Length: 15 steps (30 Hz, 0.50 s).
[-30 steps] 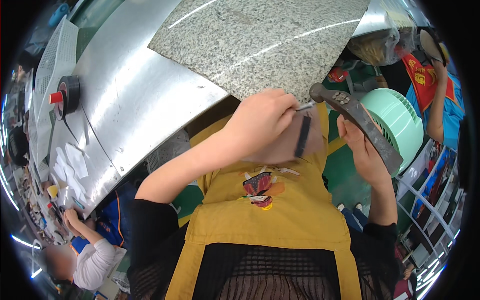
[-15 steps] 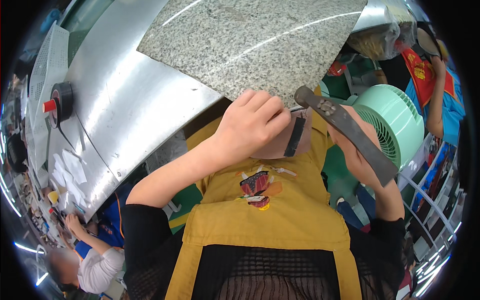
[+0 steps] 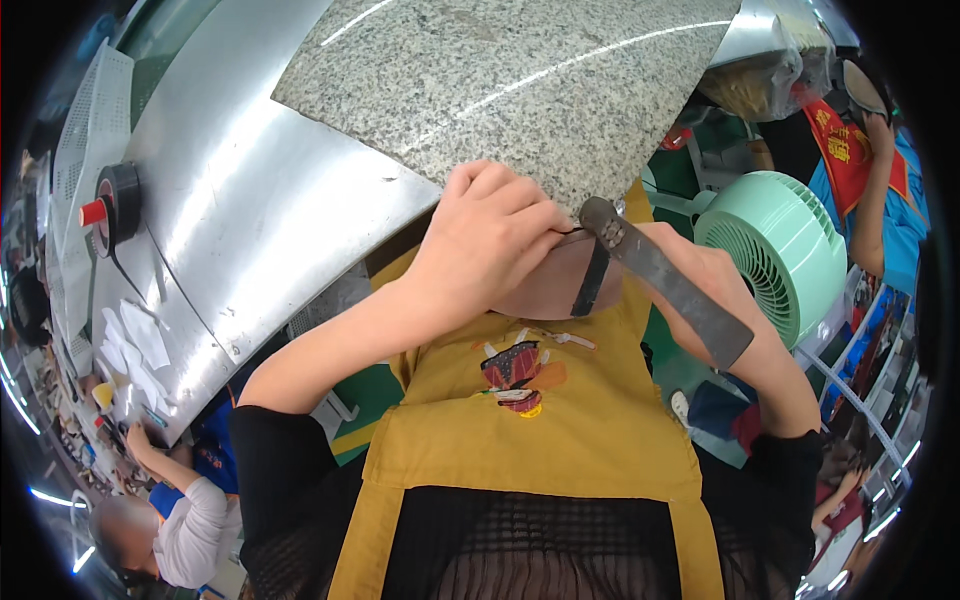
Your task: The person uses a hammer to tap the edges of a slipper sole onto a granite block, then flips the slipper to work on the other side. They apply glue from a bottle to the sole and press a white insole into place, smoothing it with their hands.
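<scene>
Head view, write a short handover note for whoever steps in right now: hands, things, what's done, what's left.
Left hand: closed, pinching a thin dark strap at its upper end, by the edge of the granite slab.
Right hand: gripping a flat dark metal tool; its riveted end meets the strap's top.
Strap hangs over the yellow apron.
Done: both things in hand and brought together.
Left: cannot tell from this view.

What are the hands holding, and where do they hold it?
The right hand holds a flat metal tool around its middle. The left hand pinches a thin dark strap at its top end.

left hand (image 3: 490,255), flat tool (image 3: 662,280), granite slab (image 3: 520,85)
</scene>
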{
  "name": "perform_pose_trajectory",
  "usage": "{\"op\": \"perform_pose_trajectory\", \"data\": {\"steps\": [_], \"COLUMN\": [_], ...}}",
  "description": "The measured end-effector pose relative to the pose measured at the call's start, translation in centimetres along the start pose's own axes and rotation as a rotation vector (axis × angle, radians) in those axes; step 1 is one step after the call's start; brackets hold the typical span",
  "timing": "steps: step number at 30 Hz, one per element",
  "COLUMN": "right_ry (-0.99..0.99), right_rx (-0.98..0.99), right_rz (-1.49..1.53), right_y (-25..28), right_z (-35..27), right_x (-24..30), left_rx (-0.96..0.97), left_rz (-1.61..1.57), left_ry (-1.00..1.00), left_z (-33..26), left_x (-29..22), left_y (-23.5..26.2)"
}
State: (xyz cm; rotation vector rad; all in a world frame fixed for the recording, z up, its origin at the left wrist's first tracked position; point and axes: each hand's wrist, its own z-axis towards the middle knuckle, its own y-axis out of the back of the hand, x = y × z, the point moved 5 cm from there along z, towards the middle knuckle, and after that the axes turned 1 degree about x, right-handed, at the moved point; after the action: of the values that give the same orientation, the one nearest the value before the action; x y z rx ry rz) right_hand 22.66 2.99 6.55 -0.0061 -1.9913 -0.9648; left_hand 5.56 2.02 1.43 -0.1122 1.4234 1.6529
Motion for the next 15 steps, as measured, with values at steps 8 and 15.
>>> {"op": "perform_pose_trajectory", "data": {"steps": [8, 15], "right_ry": [0.072, 0.018], "right_rx": [-0.131, -0.093], "right_rz": [0.008, 0.162], "right_y": [0.8, 1.0], "right_z": [-0.6, -0.1], "right_x": [0.6, 0.9], "left_rx": [-0.067, -0.05], "left_rz": [0.336, 0.373], "left_ry": [-0.206, -0.238], "left_z": [-0.7, -1.1], "left_x": [-2.1, -2.3], "left_y": [-0.4, -0.6]}}
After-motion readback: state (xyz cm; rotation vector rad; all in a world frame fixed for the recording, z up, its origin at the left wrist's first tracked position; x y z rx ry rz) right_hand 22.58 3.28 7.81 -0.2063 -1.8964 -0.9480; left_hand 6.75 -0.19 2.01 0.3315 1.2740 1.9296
